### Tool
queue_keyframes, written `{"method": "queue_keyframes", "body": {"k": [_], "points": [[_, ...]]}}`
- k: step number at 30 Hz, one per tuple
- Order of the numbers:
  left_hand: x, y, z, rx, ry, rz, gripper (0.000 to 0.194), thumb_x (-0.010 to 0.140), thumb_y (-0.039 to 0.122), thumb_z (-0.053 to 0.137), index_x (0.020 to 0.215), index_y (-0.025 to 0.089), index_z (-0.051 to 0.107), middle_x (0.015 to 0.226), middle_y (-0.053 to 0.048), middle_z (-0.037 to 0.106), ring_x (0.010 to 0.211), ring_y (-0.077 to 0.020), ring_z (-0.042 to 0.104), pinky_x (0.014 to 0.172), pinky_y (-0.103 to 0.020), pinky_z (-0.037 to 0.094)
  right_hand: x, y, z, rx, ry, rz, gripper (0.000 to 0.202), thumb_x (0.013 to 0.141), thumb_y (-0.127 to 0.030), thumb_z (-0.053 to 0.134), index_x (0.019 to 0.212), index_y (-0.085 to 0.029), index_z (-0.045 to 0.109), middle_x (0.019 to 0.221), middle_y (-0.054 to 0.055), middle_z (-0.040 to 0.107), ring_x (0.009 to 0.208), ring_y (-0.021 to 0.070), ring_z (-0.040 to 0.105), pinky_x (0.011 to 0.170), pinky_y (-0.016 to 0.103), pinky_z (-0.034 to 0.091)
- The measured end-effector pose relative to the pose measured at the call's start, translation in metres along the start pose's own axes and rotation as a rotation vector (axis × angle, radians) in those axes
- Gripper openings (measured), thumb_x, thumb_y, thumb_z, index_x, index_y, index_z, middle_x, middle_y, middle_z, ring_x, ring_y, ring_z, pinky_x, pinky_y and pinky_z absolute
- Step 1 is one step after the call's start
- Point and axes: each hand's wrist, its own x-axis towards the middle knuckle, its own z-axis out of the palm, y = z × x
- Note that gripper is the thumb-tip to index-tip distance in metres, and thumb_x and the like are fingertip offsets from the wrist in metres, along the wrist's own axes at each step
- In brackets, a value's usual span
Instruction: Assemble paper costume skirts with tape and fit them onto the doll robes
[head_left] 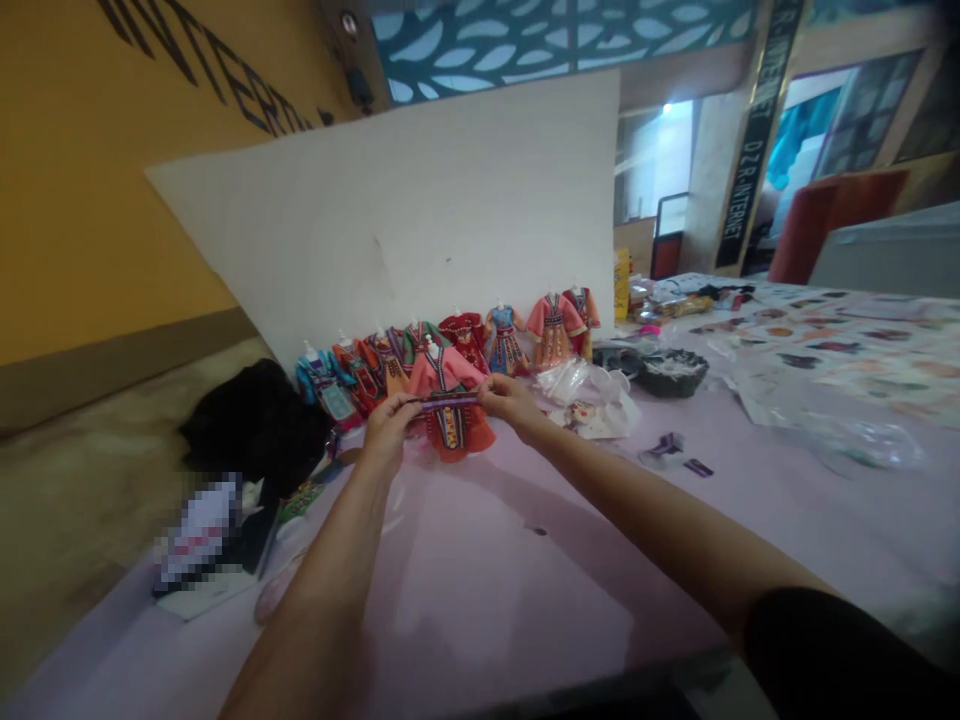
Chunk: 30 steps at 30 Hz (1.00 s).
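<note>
A narrow purple and dark patterned ribbon [448, 400] is stretched level between my two hands. My left hand [390, 425] pinches its left end, and my right hand [510, 402] pinches the right end. Right behind the ribbon stands a small doll dress [457, 440], with pink sleeves, an orange-red skirt and an embroidered front panel. The ribbon crosses the dress at its waist; whether it touches the cloth I cannot tell. Behind this dress is a row of several small embroidered dresses on stands, among them a blue one [504, 335] and a pink one [555, 325].
A white board [420, 220] stands behind the dresses. Purple scraps [667, 447] lie on the pink tablecloth [480, 600] at right, near a dark bowl [673, 372] and clear plastic packaging [574, 380]. Black cloth [255, 425] is heaped at left.
</note>
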Motion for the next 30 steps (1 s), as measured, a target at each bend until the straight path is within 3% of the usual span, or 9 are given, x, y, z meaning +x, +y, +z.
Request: {"method": "queue_keyframes", "body": {"k": [5,13,30], "points": [[0.013,-0.008,0.007,-0.091,0.092,0.008,0.032,0.057,0.039,0.075,0.07,0.02,0.053,0.063,0.004,0.062,0.057,-0.0135,0.06,0.056,-0.025,0.048,0.018,0.008,0.014,-0.044,0.094,-0.046,0.023,0.072,-0.039,0.066,0.068,-0.022,0.051,0.065,-0.004,0.05,0.063,0.0122,0.044,0.058,0.025,0.033],[0.033,-0.022,0.013,-0.146,0.156,0.012,0.028,0.058,0.037,0.073,0.069,0.02,0.054,0.064,0.004,0.061,0.061,-0.0126,0.06,0.06,-0.024,0.048,0.036,0.02,0.017,-0.094,0.159,-0.084,0.023,0.071,-0.039,0.064,0.066,-0.022,0.05,0.065,-0.004,0.048,0.064,0.0129,0.044,0.061,0.027,0.036],[0.048,-0.039,0.016,-0.228,0.184,0.031,0.029,0.057,0.037,0.075,0.071,0.019,0.056,0.065,0.006,0.063,0.062,-0.0111,0.06,0.064,-0.023,0.048,0.051,0.031,0.019,-0.104,0.223,-0.132,0.018,0.069,-0.033,0.061,0.064,-0.022,0.049,0.062,-0.005,0.048,0.062,0.0127,0.043,0.059,0.025,0.035]]}}
